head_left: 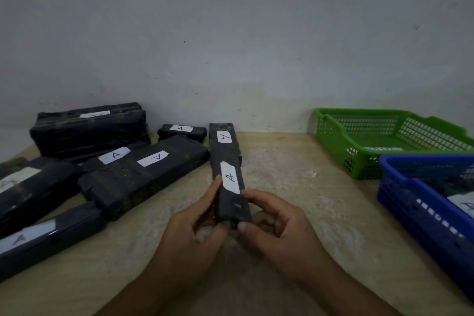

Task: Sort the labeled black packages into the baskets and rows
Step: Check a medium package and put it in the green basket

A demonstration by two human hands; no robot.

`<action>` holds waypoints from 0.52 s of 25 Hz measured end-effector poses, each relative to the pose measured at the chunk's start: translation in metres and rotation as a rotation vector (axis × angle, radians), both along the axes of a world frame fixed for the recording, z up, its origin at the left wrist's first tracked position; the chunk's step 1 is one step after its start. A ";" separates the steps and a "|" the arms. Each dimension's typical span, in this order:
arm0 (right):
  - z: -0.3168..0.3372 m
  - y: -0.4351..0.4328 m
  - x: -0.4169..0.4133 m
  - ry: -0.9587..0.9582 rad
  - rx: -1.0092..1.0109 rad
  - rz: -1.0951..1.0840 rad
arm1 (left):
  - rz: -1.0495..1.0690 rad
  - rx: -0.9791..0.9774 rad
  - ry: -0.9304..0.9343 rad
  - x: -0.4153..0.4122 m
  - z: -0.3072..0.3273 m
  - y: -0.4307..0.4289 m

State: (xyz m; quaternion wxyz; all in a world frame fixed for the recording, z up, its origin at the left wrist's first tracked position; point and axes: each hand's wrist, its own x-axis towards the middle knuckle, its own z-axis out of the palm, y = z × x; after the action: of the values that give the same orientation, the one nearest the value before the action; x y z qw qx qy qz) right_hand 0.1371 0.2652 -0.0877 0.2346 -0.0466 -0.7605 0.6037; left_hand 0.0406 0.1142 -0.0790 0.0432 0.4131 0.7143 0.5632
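Observation:
Both my hands hold a long narrow black package (232,200) labelled A, above the middle of the wooden table. My left hand (191,233) grips its near end from the left, index finger stretched along its side. My right hand (277,226) grips the same end from the right, thumb at the near edge. Just behind it lies another narrow A package (223,141). Several larger black A packages (143,174) lie in rows on the left. The green basket (333,136) stands at the back right, and the blue basket (400,202) in front of it holds a labelled package.
The table (295,174) runs back to a pale wall. A big black bundle (89,131) sits at the back left. Bare wood lies between the held package and the baskets.

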 end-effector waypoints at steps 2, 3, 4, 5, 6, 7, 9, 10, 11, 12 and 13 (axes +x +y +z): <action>-0.005 -0.001 0.001 -0.076 0.039 0.101 | 0.016 -0.011 0.021 -0.001 0.000 0.000; -0.008 -0.002 0.001 -0.081 0.077 0.110 | 0.015 -0.007 0.022 -0.002 -0.001 0.000; -0.009 -0.004 0.001 -0.062 0.136 0.085 | 0.007 0.003 0.018 -0.003 -0.001 0.000; -0.009 -0.006 0.001 -0.028 0.210 0.033 | -0.005 0.014 0.015 -0.004 0.000 -0.001; -0.008 -0.007 0.001 0.012 0.287 -0.027 | -0.024 0.020 0.017 -0.005 0.000 -0.002; -0.008 -0.007 0.001 0.057 0.364 -0.081 | -0.051 0.017 0.020 -0.005 0.001 -0.004; -0.008 -0.005 0.000 0.174 0.531 -0.174 | -0.122 -0.006 0.026 -0.003 0.004 -0.006; -0.008 -0.003 0.000 0.224 0.607 -0.207 | -0.152 -0.018 0.032 -0.002 0.005 -0.006; -0.009 -0.002 -0.001 0.254 0.662 -0.228 | -0.167 -0.028 0.038 0.000 0.006 -0.006; -0.009 -0.002 0.000 0.273 0.690 -0.233 | -0.163 -0.035 0.049 0.002 0.006 -0.006; -0.009 -0.001 0.000 0.280 0.692 -0.228 | -0.146 -0.036 0.066 0.003 0.007 -0.005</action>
State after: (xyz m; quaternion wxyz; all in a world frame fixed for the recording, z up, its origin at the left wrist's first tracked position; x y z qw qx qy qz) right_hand 0.1367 0.2643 -0.0964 0.4037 0.0340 -0.8696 0.2821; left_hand 0.0438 0.1095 -0.0720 0.0680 0.4816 0.6935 0.5316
